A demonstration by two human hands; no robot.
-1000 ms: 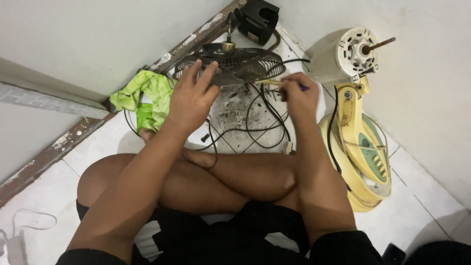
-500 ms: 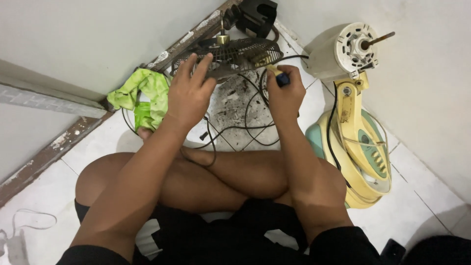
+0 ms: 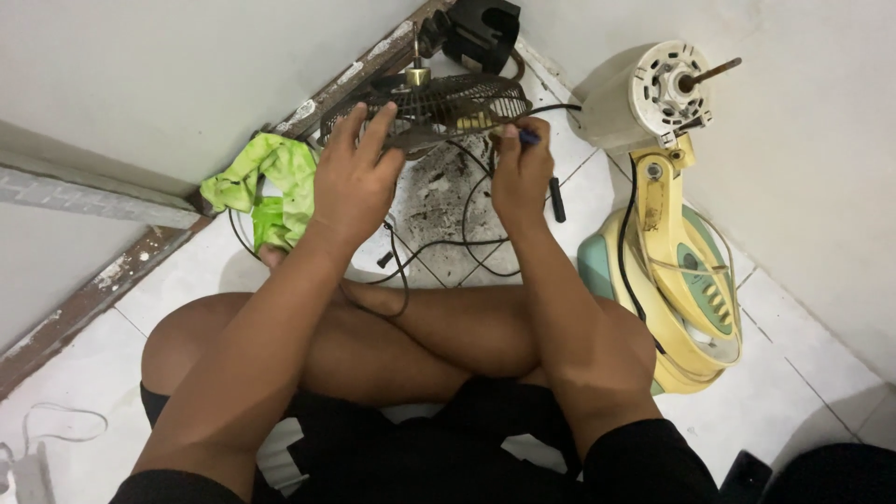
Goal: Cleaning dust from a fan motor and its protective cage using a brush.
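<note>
Dark wire fan grille [image 3: 439,107] sits up at twelve o'clock on the floor, round and domed, thin metal ribs, tilted toward the wall. The left hand [image 3: 353,182] rests on its near rim at eleven o'clock, fingers spread open and pressing down on the wires. The right hand [image 3: 519,168] is at one o'clock, closed around a small blue-handled tool [image 3: 528,136] whose tip meets the grille's edge. Black cords [image 3: 467,245] loop loosely on the floor just below the grille, over a grimy, dust-streaked patch. The floor [image 3: 187,271] is glossy white tile with thin grout lines; a worn brown baseboard [image 3: 93,299] runs diagonally along a pale wall. A crumpled bright green cloth [image 3: 266,182] lies at ten o'clock, touching the left wrist side. At two o'clock a cream fan motor [image 3: 644,93] with a bare metal shaft stands on a yellow plastic fan stand [image 3: 681,271] with a teal base, lying against the right wall. A black plastic part [image 3: 481,28] sits beyond the grille in the corner. The crossed bare legs fill six o'clock.
</note>
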